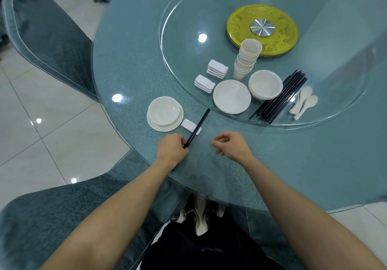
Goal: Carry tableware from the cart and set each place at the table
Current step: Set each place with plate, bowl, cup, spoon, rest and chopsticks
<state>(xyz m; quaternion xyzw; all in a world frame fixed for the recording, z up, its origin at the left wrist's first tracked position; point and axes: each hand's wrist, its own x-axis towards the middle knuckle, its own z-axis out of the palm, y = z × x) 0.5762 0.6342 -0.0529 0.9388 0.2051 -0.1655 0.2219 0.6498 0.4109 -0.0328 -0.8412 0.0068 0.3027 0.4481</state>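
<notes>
A white bowl (163, 111) sits on a white plate (155, 125) near the table's edge. Beside it lies a white chopstick rest (187, 124) with a pair of black chopsticks (199, 124) laid across it. My left hand (171, 149) pinches the near end of the chopsticks. My right hand (232, 145) hovers just above the table to the right, fingers loosely curled, holding nothing. On the glass turntable (184, 24) wait stacked plates (232, 96), stacked bowls (265, 84), stacked cups (247, 60), a bundle of chopsticks (279, 97), spoons (304, 102) and two piles of rests (216, 69).
The round teal table (129, 55) has a glass top. A gold disc (240, 21) marks the turntable's centre. Teal-covered chairs stand at the left (46, 37) and near left (52, 213). White tiled floor (41, 135) lies beyond the table edge.
</notes>
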